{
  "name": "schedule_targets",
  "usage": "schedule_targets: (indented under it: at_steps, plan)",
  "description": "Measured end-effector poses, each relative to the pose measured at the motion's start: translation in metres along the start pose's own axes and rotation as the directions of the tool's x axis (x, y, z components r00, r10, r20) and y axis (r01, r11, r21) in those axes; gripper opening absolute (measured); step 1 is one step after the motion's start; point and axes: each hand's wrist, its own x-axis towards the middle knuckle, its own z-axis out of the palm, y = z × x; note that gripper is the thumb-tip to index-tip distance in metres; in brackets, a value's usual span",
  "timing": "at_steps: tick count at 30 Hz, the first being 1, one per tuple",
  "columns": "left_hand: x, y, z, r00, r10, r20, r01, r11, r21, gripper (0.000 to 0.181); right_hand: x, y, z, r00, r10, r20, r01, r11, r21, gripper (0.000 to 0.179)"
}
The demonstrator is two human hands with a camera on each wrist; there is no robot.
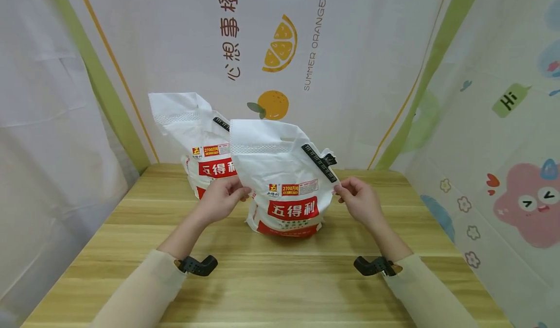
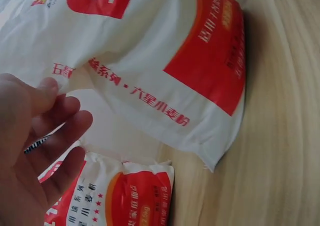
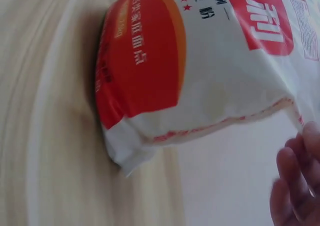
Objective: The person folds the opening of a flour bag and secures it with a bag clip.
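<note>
A white and red flour bag (image 1: 284, 170) stands upright at the middle of the table, its printed front towards me. A black clip (image 1: 320, 163) sits slantwise on its upper right edge. My left hand (image 1: 220, 199) pinches the bag's left side between thumb and forefinger, the other fingers loosely bent, as the left wrist view shows. On the opposite side, my right hand (image 1: 360, 201) pinches the edge just below the clip. Behind and to the left is a second flour bag (image 1: 185, 136), also with a black clip (image 1: 221, 123), partly hidden by the front bag.
The wooden table (image 1: 280, 279) runs back to a white printed curtain (image 1: 350, 75) close behind the bags. Another printed curtain (image 1: 459, 138) hangs along the right side, and a plain white one (image 1: 48, 148) along the left.
</note>
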Motion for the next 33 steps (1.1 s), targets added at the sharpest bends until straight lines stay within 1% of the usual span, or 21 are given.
schedule_targets:
  at_steps: [1, 2, 3, 4, 5, 6, 7, 8, 9, 10, 11, 12, 13, 15, 18, 20, 23, 27, 33]
  plan:
    - [0.000, -0.001, 0.000, 1.000, -0.025, 0.014, 0.025, 1.000, -0.016, 0.016, 0.000, 0.002, 0.000, 1.000, 0.008, 0.017, -0.008, 0.999, 0.035, 0.022]
    - [-0.001, -0.003, 0.001, 0.998, -0.047, 0.040, 0.049, 0.998, -0.038, 0.021, 0.000, 0.004, 0.000, 0.999, 0.013, 0.051, -0.018, 0.996, 0.082, 0.025]
    - [-0.001, -0.006, 0.001, 0.995, -0.067, 0.077, 0.072, 0.995, -0.065, 0.029, -0.001, 0.008, -0.001, 0.995, 0.019, 0.101, -0.031, 0.992, 0.125, 0.030]
    - [-0.002, -0.009, 0.003, 0.989, -0.087, 0.122, 0.098, 0.991, -0.091, 0.039, -0.003, 0.011, -0.001, 0.986, 0.019, 0.166, -0.047, 0.985, 0.167, 0.038]
    - [-0.003, -0.012, 0.005, 0.980, -0.103, 0.171, 0.122, 0.987, -0.106, 0.049, -0.005, 0.014, -0.001, 0.970, 0.020, 0.243, -0.071, 0.977, 0.201, 0.047]
    - [-0.004, -0.015, 0.008, 0.968, -0.115, 0.223, 0.145, 0.982, -0.120, 0.058, -0.007, 0.017, -0.001, 0.947, 0.026, 0.320, -0.102, 0.970, 0.221, 0.057]
    - [-0.005, -0.017, 0.011, 0.956, -0.117, 0.270, 0.155, 0.980, -0.126, 0.069, -0.009, 0.020, 0.001, 0.918, 0.024, 0.395, -0.124, 0.965, 0.229, 0.067]
    - [-0.005, -0.020, 0.016, 0.945, -0.111, 0.309, 0.157, 0.979, -0.130, 0.078, -0.011, 0.022, 0.003, 0.886, 0.025, 0.462, -0.140, 0.967, 0.215, 0.078]
    - [-0.005, -0.022, 0.022, 0.936, -0.098, 0.338, 0.152, 0.979, -0.136, 0.084, -0.013, 0.024, 0.007, 0.856, 0.029, 0.515, -0.142, 0.973, 0.182, 0.088]
    - [-0.005, -0.023, 0.028, 0.931, -0.087, 0.356, 0.144, 0.980, -0.139, 0.089, -0.015, 0.024, 0.011, 0.833, 0.033, 0.552, -0.144, 0.977, 0.159, 0.095]
    - [-0.005, -0.023, 0.033, 0.929, -0.073, 0.363, 0.133, 0.981, -0.142, 0.092, -0.016, 0.024, 0.016, 0.821, 0.034, 0.570, -0.134, 0.982, 0.134, 0.100]
    - [-0.004, -0.023, 0.038, 0.930, -0.063, 0.362, 0.126, 0.980, -0.152, 0.093, -0.016, 0.024, 0.021, 0.818, 0.036, 0.574, -0.122, 0.986, 0.112, 0.101]
    - [-0.002, -0.023, 0.042, 0.934, -0.050, 0.354, 0.113, 0.980, -0.161, 0.093, -0.017, 0.024, 0.026, 0.821, 0.031, 0.570, -0.106, 0.990, 0.098, 0.100]
    - [0.001, -0.023, 0.048, 0.945, -0.027, 0.326, 0.090, 0.980, -0.179, 0.091, -0.017, 0.022, 0.033, 0.839, 0.025, 0.544, -0.081, 0.994, 0.080, 0.095]
    - [0.004, -0.022, 0.051, 0.959, -0.025, 0.281, 0.076, 0.982, -0.172, 0.083, -0.016, 0.020, 0.038, 0.870, 0.018, 0.494, -0.065, 0.995, 0.078, 0.080]
    - [0.005, -0.021, 0.052, 0.964, -0.028, 0.264, 0.071, 0.985, -0.155, 0.080, -0.014, 0.019, 0.038, 0.878, 0.013, 0.478, -0.056, 0.996, 0.074, 0.075]
    - [0.005, -0.021, 0.051, 0.965, -0.044, 0.257, 0.083, 0.987, -0.140, 0.077, -0.012, 0.019, 0.038, 0.885, 0.017, 0.465, -0.055, 0.996, 0.068, 0.073]
    - [0.006, -0.022, 0.053, 0.966, -0.067, 0.250, 0.102, 0.987, -0.128, 0.071, -0.009, 0.021, 0.038, 0.888, 0.031, 0.459, -0.064, 0.996, 0.058, 0.074]
    - [0.003, -0.020, 0.054, 0.963, -0.110, 0.244, 0.146, 0.980, -0.134, 0.065, -0.008, 0.022, 0.039, 0.880, 0.045, 0.474, -0.072, 0.997, 0.040, 0.074]
